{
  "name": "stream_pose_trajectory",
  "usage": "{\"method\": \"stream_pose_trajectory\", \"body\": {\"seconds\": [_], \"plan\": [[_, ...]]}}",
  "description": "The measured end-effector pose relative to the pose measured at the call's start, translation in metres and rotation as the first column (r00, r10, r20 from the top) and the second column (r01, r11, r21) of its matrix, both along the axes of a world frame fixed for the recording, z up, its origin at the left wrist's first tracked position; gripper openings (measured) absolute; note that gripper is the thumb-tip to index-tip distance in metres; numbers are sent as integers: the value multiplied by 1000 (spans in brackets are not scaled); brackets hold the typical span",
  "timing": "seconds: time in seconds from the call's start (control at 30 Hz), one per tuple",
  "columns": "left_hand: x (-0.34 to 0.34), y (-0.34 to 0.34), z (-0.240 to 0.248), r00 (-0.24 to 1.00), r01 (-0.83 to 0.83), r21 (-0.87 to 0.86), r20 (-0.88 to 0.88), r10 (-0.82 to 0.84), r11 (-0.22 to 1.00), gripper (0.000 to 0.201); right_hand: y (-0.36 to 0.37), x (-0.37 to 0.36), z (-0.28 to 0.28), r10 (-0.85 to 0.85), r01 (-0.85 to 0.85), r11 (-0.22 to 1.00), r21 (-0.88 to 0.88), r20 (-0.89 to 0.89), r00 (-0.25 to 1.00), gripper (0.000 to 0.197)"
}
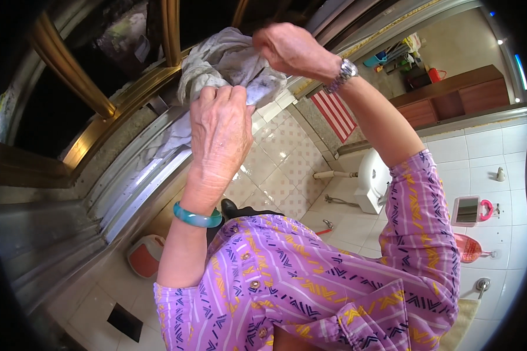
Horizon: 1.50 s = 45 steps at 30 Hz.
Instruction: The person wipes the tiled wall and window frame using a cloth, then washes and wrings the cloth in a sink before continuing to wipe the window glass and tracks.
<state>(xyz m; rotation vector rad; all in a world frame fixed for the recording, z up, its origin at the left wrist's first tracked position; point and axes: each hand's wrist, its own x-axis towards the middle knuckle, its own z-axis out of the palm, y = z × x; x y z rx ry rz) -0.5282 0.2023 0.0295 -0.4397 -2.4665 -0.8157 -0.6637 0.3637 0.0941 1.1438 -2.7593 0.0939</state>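
A crumpled grey-white cloth (228,61) is held up in front of a window frame with gold-coloured bars (70,70). My left hand (219,131), with a green bangle on the wrist, grips the cloth's lower edge. My right hand (290,50), with a metal watch on the wrist, pinches the cloth's upper right part. Both hands are raised, close together, with the cloth bunched between them. More of the cloth trails down to the left along the sill.
A metal window track (134,187) runs along the left. Below are a tiled floor, a white toilet (372,175), a small orange-and-white stool (146,254), a dark floor drain (125,322) and a striped mat (336,114). A wooden cabinet (451,96) stands beyond the doorway.
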Motion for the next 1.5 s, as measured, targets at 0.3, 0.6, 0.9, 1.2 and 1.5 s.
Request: {"method": "stream_pose_trajectory", "body": {"seconds": [0.3, 0.6, 0.9, 1.2, 1.5], "plan": [[10, 0, 5, 984, -163, 33, -65, 165, 986, 38, -5, -6, -7, -194, 188, 883, 430, -31, 981, 31], [57, -41, 11, 962, -266, -56, 50, 269, 962, 33, -66, 30, -6, -131, 98, 927, 363, 68, 989, 41], [116, -110, -2, 743, -661, -45, 97, 662, 749, 13, -185, 124, -38, 428, -427, 904, -28, 73, 901, 13], [46, -42, -12, 975, -221, -44, -48, 219, 974, 26, -85, 51, -19, 68, -83, 995, 53, 248, 966, 32], [21, -24, 52, 872, -216, 206, -400, 284, 954, 29, -50, 45, 91, 164, 103, 436, -894, 191, 968, 33]]}}
